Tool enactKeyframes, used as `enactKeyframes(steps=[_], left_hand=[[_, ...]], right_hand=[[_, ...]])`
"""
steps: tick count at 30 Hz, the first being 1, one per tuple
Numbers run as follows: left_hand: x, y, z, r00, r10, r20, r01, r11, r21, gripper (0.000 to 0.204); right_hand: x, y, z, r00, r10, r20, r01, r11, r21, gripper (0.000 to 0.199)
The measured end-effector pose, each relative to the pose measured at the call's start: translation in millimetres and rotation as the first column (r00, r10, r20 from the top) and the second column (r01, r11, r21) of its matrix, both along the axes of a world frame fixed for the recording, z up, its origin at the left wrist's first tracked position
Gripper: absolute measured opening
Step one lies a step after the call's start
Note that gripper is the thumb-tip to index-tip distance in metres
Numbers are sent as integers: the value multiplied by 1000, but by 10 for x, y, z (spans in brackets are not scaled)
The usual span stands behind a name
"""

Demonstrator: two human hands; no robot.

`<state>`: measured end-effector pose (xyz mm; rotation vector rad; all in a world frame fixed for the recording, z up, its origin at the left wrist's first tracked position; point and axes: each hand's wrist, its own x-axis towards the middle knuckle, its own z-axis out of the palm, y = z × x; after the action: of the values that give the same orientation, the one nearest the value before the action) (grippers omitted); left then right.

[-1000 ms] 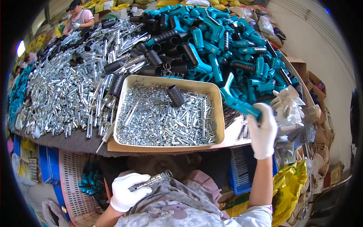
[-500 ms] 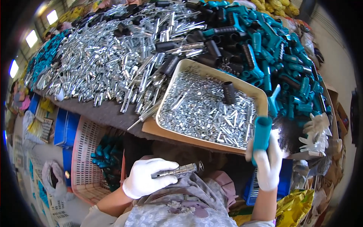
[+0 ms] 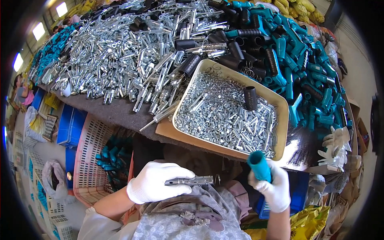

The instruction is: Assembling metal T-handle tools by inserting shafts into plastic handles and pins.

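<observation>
My left hand (image 3: 160, 183), in a white glove, is closed around a silvery metal shaft (image 3: 198, 181) with a thin coil spring (image 3: 217, 180) at its right end. The shaft lies nearly level above my lap. In my gloved right hand (image 3: 276, 188) is a teal plastic handle (image 3: 260, 166), its hollow round end tipped up and toward the left. A gap separates the shaft from the handle. Just beyond both hands stands a cream tray (image 3: 285, 120) of small metal pins and pieces, with a black sleeve (image 3: 250, 98) upright in it.
A heap of shiny metal shafts (image 3: 120, 60) covers the table's left and middle. Teal handles (image 3: 296, 48) and black sleeves are piled at right. White gloves (image 3: 336, 148) lie at the right edge. Below left stands a pink basket (image 3: 90, 160); a blue crate (image 3: 298, 196) sits under my right hand.
My right hand has come down and left with the teal handle, tilting its hollow end leftward. My left hand has turned the shaft closer to level. The view has shifted slightly.
</observation>
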<state>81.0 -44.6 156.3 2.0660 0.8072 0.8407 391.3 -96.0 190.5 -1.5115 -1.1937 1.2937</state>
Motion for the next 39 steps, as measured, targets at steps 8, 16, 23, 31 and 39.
enactKeyframes(steps=[8, 16, 23, 31, 39], left_hand=[[45, -52, 19, 995, 57, -81, -55, 998, 27, 34], [15, -23, 0, 978, 22, -206, 60, 920, 388, 28], [-87, 27, -17, 997, -10, -70, 27, 967, 255, 28], [-72, 86, 83, 992, -98, -80, 109, 982, 156, 32], [-2, -58, 36, 992, -88, -87, 97, 989, 111, 42]], right_hand=[[-310, -252, -348, 960, 261, -104, -253, 964, 76, 62], [-351, -214, -21, 828, 45, -558, -231, 935, -268, 65], [-162, -136, -2, 910, 220, -353, -292, 942, -165, 68], [-53, 77, 101, 754, 458, 471, -494, 868, -53, 65], [-208, 144, 137, 612, 490, 620, -648, 761, 38, 52]])
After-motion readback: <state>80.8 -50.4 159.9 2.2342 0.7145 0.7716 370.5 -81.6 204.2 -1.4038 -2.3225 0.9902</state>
